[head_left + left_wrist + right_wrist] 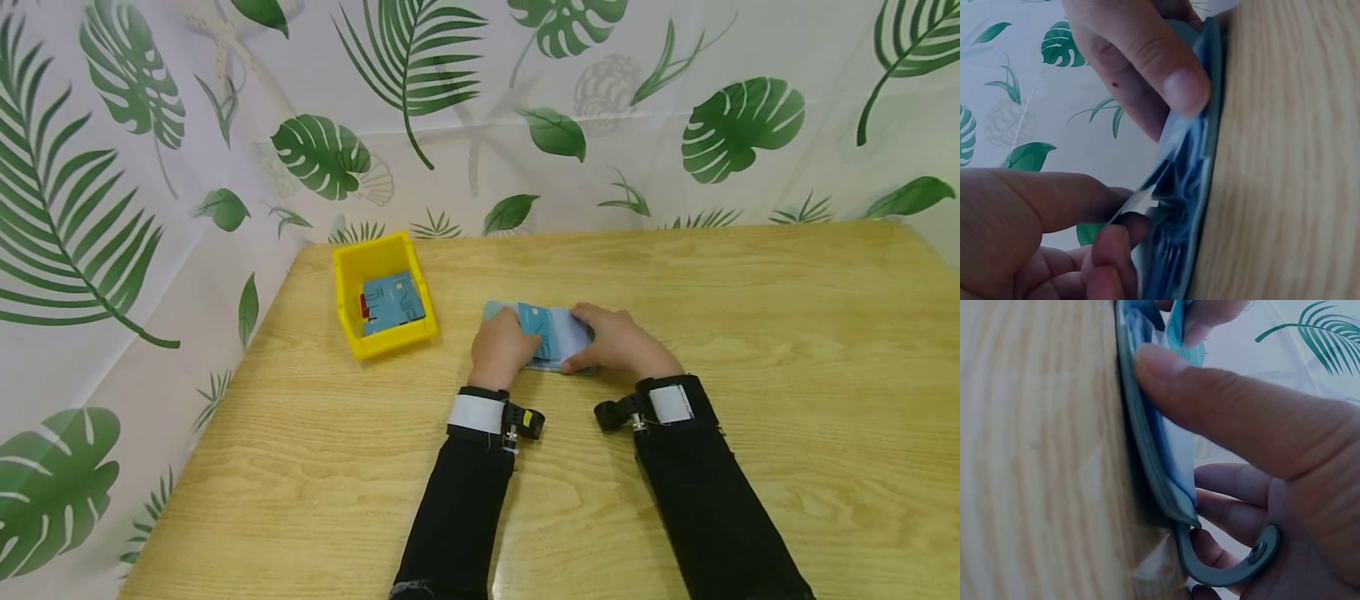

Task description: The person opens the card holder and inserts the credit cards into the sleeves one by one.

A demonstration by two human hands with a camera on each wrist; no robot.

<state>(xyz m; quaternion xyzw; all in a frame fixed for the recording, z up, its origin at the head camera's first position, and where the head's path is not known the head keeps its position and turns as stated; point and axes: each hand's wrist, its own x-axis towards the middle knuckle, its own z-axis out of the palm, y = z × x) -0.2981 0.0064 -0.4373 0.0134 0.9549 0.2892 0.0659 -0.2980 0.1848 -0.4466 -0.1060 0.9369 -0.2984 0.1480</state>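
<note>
A grey-green card holder [572, 335] with pale blue pocket sleeves lies unfolded on the table. Between thumb and fingers, my left hand [498, 347] pinches a blue bank card [536, 327] over the sleeves. The left wrist view catches this card [1134, 205] nearly edge-on beside the ruffled sleeves [1175, 194]. My right hand [618, 340] grips the holder's right end, thumb on the near edge and fingers round the far side. In the right wrist view, a curved strap [1229, 575] with a snap button sticks out beneath that thumb.
A yellow bin [351, 329] stands at the back left of the wooden table [345, 492], with blue cards [393, 298] and something red inside. Behind the table hangs a white cloth [450, 179] printed with leaves. Both wrists carry strapped-on cameras.
</note>
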